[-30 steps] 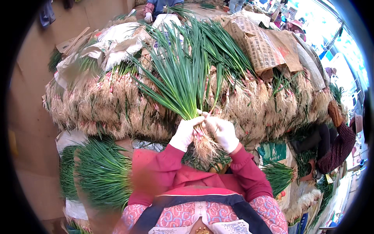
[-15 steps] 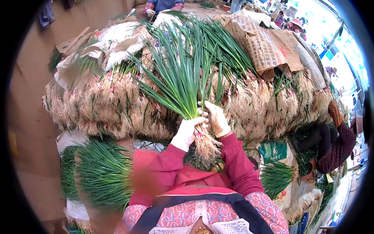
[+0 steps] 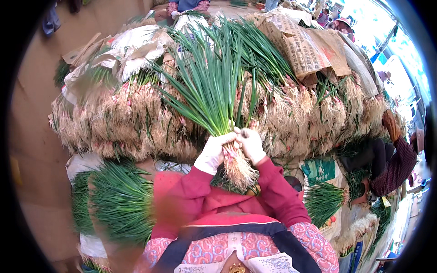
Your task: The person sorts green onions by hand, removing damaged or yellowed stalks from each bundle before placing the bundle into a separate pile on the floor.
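Note:
A bunch of green garlic [image 3: 211,98] stands upright in front of me, long leaves fanned away and pinkish stems lower down. Its pale roots [image 3: 240,172] hang toward my lap. My left hand [image 3: 213,152], in a white glove, is wrapped round the stems just above the roots. At the right side of the bunch my right hand [image 3: 251,144], also gloved, is closed, its fingertips pressed together close to my left thumb. A single narrow leaf [image 3: 252,98] runs down into the right fingers, apart from the main fan. Exactly where they pinch it is hidden.
A long heap of rooted green garlic [image 3: 123,118] spans the far side, partly under brown paper sacking [image 3: 296,48] and white sacks [image 3: 141,43]. Laid bunches [image 3: 123,202] lie left, another [image 3: 323,204] right. A person [image 3: 396,168] sits at right, another [image 3: 187,5] beyond the heap.
My right hand has come down slightly and its fingers have turned in toward my left hand. The left hand shifted a little left, still round the bunch.

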### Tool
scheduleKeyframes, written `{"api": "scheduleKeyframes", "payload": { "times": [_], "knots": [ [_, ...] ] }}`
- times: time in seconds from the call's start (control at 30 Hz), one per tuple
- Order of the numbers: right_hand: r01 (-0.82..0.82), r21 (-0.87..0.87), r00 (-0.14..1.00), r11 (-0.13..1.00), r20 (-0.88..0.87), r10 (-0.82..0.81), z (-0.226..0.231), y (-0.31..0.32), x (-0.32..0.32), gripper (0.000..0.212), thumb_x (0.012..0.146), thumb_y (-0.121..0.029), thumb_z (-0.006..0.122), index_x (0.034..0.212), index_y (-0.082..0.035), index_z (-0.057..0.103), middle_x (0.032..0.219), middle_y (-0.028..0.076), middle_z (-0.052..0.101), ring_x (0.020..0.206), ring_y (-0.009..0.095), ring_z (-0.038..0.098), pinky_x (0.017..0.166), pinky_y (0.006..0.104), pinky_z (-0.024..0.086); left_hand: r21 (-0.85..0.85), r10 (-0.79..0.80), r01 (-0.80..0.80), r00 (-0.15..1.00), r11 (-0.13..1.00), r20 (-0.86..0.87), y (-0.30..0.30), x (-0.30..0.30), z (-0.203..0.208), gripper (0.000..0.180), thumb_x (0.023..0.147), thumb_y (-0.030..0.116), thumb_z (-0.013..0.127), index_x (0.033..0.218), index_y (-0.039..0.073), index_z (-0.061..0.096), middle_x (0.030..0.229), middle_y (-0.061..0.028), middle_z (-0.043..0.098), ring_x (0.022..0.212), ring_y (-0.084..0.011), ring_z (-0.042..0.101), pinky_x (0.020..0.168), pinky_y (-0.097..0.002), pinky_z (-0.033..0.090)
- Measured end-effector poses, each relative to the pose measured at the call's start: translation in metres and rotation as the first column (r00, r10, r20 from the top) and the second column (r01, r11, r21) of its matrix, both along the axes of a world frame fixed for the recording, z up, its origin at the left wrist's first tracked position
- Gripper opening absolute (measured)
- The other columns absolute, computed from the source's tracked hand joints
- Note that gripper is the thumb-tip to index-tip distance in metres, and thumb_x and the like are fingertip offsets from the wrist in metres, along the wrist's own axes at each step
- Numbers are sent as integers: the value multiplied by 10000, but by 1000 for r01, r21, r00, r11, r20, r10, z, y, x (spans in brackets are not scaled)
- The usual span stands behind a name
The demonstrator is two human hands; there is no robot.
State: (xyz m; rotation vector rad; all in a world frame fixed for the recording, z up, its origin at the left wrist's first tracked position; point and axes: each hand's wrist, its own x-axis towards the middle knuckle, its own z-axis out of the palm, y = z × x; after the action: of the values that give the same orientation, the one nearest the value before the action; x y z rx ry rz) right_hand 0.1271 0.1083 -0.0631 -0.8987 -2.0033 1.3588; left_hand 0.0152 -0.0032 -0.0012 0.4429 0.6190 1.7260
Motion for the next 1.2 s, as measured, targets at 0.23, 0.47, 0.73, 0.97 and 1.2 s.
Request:
{"api": "scheduleKeyframes", "payload": {
  "times": [0.23,0.47,0.73,0.97,1.2],
  "knots": [
    [298,127,954,946,-6,-300,42,37,14,386,837,-340,585,1024,-3,608,920,133,654,858,224,624,771,314,464,-136,-44,38,998,990,-44,-4,-4,-1,391,817,56,581,1189,17,467,854,-72,608,604,-114,594,512,-235,506],
    [173,-162,984,972,-6,-176,19,77,-3,236,808,-215,663,868,11,632,706,-3,592,620,57,494,572,212,403,-178,23,-31,999,984,-44,1,1,-1,248,828,39,548,1073,28,513,822,-99,620,519,-111,569,387,-200,453],
    [-21,-80,982,997,-190,6,77,-2,-4,165,852,-178,613,799,-29,571,610,-28,514,507,40,461,456,199,372,-192,-98,60,975,980,-198,3,4,-11,145,799,42,567,939,20,535,653,-98,618,420,-141,553,359,-215,436],
    [-10,-323,955,946,-283,-87,65,-13,0,234,910,-215,513,731,-65,523,566,-12,482,437,68,438,382,223,354,-88,-65,62,997,994,-40,11,7,-9,125,793,35,579,906,-2,539,734,-137,620,515,-182,588,474,-273,502],
    [-50,320,912,946,401,-88,41,21,20,316,883,-316,512,758,-36,588,654,139,568,596,244,569,554,346,431,-95,-106,102,994,990,-36,6,3,-5,133,788,55,586,903,1,544,726,-119,611,582,-208,610,473,-281,504]
  ]
}}
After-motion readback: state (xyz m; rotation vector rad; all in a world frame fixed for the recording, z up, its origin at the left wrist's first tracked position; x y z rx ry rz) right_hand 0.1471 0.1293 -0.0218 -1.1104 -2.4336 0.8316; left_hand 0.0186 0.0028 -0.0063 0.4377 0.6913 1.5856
